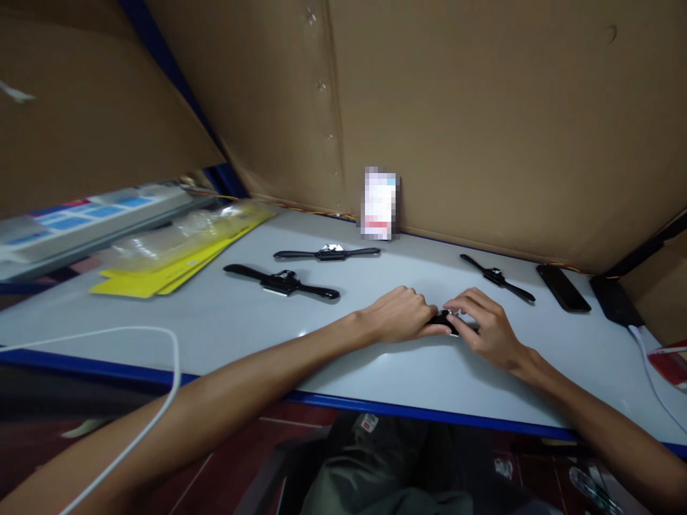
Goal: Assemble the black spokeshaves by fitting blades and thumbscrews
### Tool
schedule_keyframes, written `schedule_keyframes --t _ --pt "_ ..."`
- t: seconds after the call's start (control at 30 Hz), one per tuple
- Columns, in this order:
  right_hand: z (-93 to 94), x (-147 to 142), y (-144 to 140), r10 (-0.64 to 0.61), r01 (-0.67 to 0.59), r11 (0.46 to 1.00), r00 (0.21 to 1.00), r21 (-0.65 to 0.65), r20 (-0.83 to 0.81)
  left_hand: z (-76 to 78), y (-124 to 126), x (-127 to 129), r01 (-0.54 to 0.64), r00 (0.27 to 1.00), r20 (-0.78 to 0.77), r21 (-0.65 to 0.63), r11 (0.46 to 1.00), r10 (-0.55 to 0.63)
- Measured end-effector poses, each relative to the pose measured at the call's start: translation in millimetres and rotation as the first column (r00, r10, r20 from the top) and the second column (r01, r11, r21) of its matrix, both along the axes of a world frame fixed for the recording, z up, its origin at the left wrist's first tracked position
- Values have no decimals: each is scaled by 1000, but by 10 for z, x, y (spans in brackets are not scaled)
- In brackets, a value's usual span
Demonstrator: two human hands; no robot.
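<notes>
On the white tabletop, my left hand (405,315) is wrapped round one handle of a black spokeshave (445,322). With thumb and fingertips, my right hand (491,325) pinches a small shiny part at the tool's middle, perhaps a screw knob. Much of this spokeshave is hidden by my fingers. Farther left lie a second spokeshave (283,282) and, behind it, a third spokeshave (330,253) with a bright metal plate. Another black spokeshave (497,275) rests beyond my right hand.
A lit phone (380,204) leans on the cardboard wall (483,129). Yellow sheets (144,279) with clear plastic bags (182,236) lie at left. A dark phone (563,288) and a black flat device (616,302) sit at right. A white cable (174,357) crosses my left arm.
</notes>
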State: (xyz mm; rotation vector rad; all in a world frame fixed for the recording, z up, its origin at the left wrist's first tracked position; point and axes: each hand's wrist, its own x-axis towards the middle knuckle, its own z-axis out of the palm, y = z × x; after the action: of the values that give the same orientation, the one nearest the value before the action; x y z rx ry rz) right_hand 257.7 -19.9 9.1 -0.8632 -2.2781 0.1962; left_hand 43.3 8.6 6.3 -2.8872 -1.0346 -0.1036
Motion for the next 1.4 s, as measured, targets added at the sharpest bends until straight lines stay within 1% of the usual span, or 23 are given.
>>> schedule_keyframes --t 0.1,0.13,0.23,0.33,0.4,0.5,0.57,0.67,0.77,0.83,0.93,1.1,1.2,1.3,1.4 --pt "-62 12 35 -120 124 991 990 -45 79 9 -6 8 -8 1000 -16 3 1000 8" --pt "-78 14 46 -138 146 987 984 -67 112 9 -7 10 -6 1000 -11 5 1000 6" --pt "-99 3 54 -116 131 986 982 -99 146 7 -6 15 1 1000 -14 10 1000 -1" --pt "-67 -16 37 -75 85 991 992 -102 99 -3 1 13 -3 1000 -27 18 1000 4" --pt "-20 3 52 -82 86 990 996 -111 41 -14 7 7 -5 1000 -22 22 1000 6" --pt "42 132 172 -181 175 976 983 -128 -36 -27 13 -3 -3 1000 -10 24 1000 3" --pt "42 277 309 -269 264 956 963 -130 -26 -27 14 -6 -2 1000 -3 18 1000 2" --pt "-40 495 524 -381 386 915 922 -114 65 -11 10 -4 -5 1000 0 -4 1000 5" --pt "-153 601 659 -415 427 893 904 -143 104 4 6 2 -10 1000 -8 -17 1000 10" --pt "-202 601 688 -404 416 895 909 -159 101 3 7 5 -11 1000 -15 -13 1000 11" --pt "-208 546 663 -373 382 908 924 -172 84 -14 12 2 -9 1000 -22 -3 1000 9" --pt "-106 405 508 -330 330 923 943 -199 38 -53 21 -14 5 1000 18 27 1000 -6" --pt "-42 280 364 -258 256 932 966 -255 27 -60 21 -21 18 1000 25 42 999 -19" --pt "-13 154 234 -165 178 911 984 -371 65 -46 16 -23 30 999 -18 46 999 -29" --pt "-24 86 175 -91 105 853 995 -511 52 -27 7 -21 45 999 -32 40 998 -43"
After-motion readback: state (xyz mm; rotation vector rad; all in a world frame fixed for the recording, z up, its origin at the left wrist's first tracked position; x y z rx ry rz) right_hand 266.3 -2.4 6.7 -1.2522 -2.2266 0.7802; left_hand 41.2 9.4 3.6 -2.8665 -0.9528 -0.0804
